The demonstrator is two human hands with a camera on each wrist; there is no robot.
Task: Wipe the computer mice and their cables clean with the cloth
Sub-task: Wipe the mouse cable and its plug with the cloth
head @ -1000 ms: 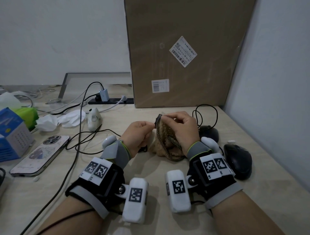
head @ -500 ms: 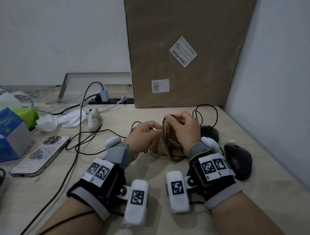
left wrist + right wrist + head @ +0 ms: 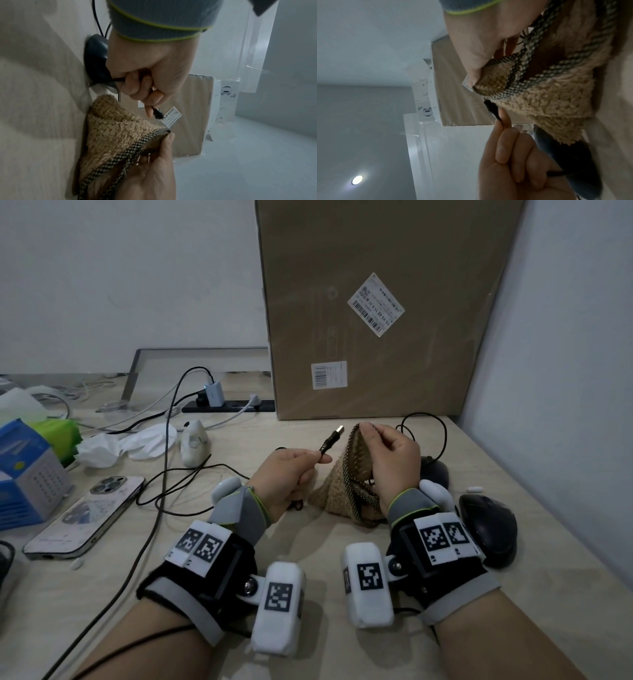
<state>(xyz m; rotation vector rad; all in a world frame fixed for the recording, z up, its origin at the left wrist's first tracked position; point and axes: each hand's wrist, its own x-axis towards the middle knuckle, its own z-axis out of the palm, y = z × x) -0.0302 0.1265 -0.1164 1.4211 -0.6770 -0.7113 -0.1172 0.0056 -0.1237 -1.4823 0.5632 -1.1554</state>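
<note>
My left hand [image 3: 317, 455] pinches a black mouse cable just behind its USB plug [image 3: 333, 439], which points up and to the right, free of the cloth. The plug [image 3: 158, 112] also shows at my fingertips in the left wrist view. Right beside it my right hand [image 3: 371, 436] pinches the top corner of a tan fluffy cloth [image 3: 342, 484] with a checked edge; the cloth's lower part lies on the desk. A black wired mouse [image 3: 434, 470] sits behind my right hand, partly hidden. A second black mouse [image 3: 489, 530] lies to the right.
A large cardboard box [image 3: 376, 302] stands against the wall behind. A white mouse [image 3: 194, 444], crumpled tissues [image 3: 126, 445], a phone [image 3: 85, 517], a blue box [image 3: 24, 474], a power strip [image 3: 227, 405] and loose cables [image 3: 164, 474] fill the desk's left side. The wall is close on the right.
The cable end was inside the cloth between both hands. My left hand has drawn it out to the left, so the USB plug now stands bare beside the cloth.
</note>
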